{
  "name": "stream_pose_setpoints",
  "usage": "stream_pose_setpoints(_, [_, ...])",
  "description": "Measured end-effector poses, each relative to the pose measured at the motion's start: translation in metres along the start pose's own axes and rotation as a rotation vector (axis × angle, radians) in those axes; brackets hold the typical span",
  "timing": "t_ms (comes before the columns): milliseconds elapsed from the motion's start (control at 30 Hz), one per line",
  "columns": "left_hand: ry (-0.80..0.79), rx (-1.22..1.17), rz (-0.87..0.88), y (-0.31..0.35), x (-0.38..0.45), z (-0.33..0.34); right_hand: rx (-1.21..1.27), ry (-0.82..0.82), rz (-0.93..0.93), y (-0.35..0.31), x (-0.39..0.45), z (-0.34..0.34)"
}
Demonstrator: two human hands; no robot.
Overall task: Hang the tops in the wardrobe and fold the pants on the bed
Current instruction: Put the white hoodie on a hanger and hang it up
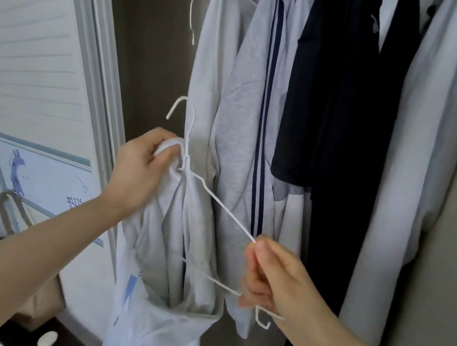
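My left hand (140, 171) grips the collar of a white top (165, 267) in front of the open wardrobe. The top hangs down bunched from that hand. A white wire hanger (217, 200) is partly inside the top, its hook pointing up just above my left hand. My right hand (272, 286) pinches the hanger's right end, with the lower wire passing under its fingers. Both hands are at chest height, left of the hanging clothes.
Several tops hang on the rail: a pale grey sweatshirt (212, 75), a striped white one (265, 119), dark navy garments (339, 100) and a white shirt (427, 143). An empty hanger (195, 5) hangs at the left. The white louvred door (33, 40) stands open left.
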State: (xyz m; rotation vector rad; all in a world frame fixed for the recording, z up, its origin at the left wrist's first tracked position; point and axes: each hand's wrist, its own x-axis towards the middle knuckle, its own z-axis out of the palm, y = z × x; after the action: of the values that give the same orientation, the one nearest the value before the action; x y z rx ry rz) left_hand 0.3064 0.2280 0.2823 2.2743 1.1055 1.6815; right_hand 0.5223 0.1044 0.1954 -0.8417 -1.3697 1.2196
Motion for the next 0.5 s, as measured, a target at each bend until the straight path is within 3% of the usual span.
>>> stream_pose_setpoints(100, [-0.112,-0.051,0.088,0.019,0.007,-0.02,0.117,-0.034,-0.169,0.003,-0.001,-0.005])
stream_pose_setpoints(233, [-0.21,0.199,0.259,0.006,0.022,-0.043,0.22,-0.153,-0.289,-0.011,-0.002,-0.004])
stream_pose_setpoints(400, [-0.196,0.114,0.209,0.011,0.012,-0.036,0.162,-0.244,-0.181,0.007,0.007,0.0])
stream_pose_setpoints(500, [-0.167,0.109,0.197,0.021,0.01,-0.034,0.002,-0.166,-0.042,0.017,0.013,-0.003])
